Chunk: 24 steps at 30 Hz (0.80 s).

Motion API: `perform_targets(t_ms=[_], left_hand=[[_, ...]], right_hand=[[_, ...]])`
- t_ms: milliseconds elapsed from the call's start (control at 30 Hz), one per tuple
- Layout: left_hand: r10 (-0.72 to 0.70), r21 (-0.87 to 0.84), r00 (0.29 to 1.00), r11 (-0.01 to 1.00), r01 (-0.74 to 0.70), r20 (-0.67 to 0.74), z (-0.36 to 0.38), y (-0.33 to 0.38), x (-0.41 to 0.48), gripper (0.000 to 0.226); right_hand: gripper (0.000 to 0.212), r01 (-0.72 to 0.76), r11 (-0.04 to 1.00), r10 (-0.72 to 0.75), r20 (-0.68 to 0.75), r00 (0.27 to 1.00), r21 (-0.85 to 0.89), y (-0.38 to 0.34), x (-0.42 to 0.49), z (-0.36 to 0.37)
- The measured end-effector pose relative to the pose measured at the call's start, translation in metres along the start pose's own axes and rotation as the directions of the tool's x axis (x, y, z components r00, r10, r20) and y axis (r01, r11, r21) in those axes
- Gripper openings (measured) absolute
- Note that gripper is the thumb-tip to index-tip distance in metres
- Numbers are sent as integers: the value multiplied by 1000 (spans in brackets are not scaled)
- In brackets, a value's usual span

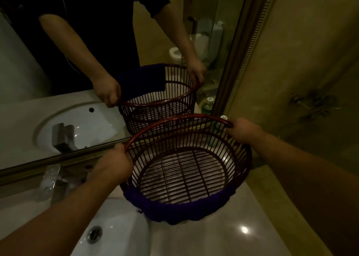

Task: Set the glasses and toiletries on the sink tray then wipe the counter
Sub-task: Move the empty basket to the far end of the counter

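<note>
A round dark red slatted basket (174, 124) is held over the counter (223, 236) beside the mirror, and nothing lies inside it. My left hand (111, 166) grips its left rim. My right hand (241, 130) grips the far right rim. A dark purple cloth (174, 210) hangs over the basket's near rim. Behind the basket, by the mirror frame, a green bottle with a white cap (223, 118) shows partly through the slats. No glasses can be seen.
A white sink (120, 234) with a drain lies at the lower left. A chrome tap (52, 180) stands at the sink's back edge. The mirror (97, 61) runs along the back and doubles the basket. A patterned wall (301, 81) closes the right side.
</note>
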<state>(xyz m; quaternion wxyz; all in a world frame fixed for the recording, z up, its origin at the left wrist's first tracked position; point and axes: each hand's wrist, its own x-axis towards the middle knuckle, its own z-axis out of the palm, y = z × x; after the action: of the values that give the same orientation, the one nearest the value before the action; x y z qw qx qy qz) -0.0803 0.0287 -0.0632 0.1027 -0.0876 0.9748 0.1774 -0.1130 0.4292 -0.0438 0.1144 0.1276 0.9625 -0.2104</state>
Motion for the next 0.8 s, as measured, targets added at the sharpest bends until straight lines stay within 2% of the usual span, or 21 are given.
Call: perform_targets(t_ms=[233, 633, 800], left_hand=[[-6, -5, 999, 1000, 7, 32, 5, 3, 11, 22], [5, -56, 1000, 998, -3, 27, 10, 17, 25, 15], [-2, -58, 1000, 998, 3, 14, 11, 20, 20, 18]], right_hand=[[1, 40, 999, -40, -7, 999, -12, 3, 20, 5], [13, -13, 998, 16, -46, 999, 53, 20, 34, 18], [19, -4, 1000, 1, -113, 994, -19, 22, 34, 28]])
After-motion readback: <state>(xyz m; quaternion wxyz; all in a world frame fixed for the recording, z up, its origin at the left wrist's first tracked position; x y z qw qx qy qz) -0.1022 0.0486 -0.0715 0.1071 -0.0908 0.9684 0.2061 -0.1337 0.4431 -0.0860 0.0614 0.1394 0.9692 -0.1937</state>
